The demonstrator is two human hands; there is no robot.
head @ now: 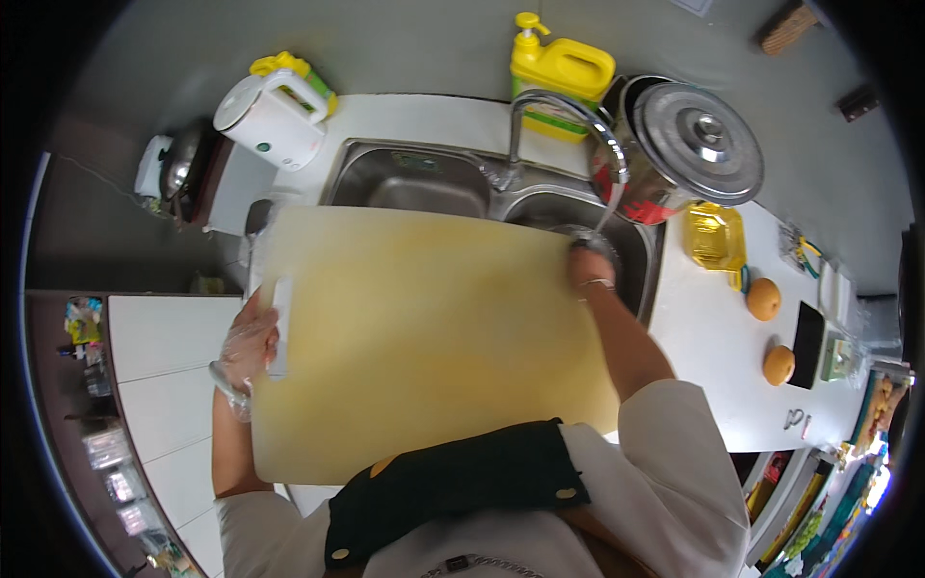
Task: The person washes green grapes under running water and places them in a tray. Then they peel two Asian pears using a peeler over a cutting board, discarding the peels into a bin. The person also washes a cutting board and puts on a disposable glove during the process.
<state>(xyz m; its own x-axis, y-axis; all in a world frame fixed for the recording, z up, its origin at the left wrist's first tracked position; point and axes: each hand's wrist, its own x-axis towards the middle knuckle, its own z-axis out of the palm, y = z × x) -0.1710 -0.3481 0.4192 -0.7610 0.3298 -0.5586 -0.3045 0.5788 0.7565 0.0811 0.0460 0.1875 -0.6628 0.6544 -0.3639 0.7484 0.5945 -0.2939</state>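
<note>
A large pale-yellow plastic cutting board (433,339) lies across the front of the double sink, close to my body. My left hand (249,343), in a clear disposable glove, grips the board at its handle slot on the left side. At the board's upper right edge, my right hand (591,266) is over the right sink basin (636,271), beneath the curved chrome faucet (571,105). Water runs from the spout down by its fingers. Something dark shows at those fingertips; blur hides what it is and how the fingers are set.
Behind the sink stand a white electric kettle (271,119), a yellow pump jug (560,68) and a lidded steel pot (697,144). On the right counter are a yellow plastic tray (715,237), two round brownish fruits (764,299), a black phone-like slab (806,345) and scissors (793,417).
</note>
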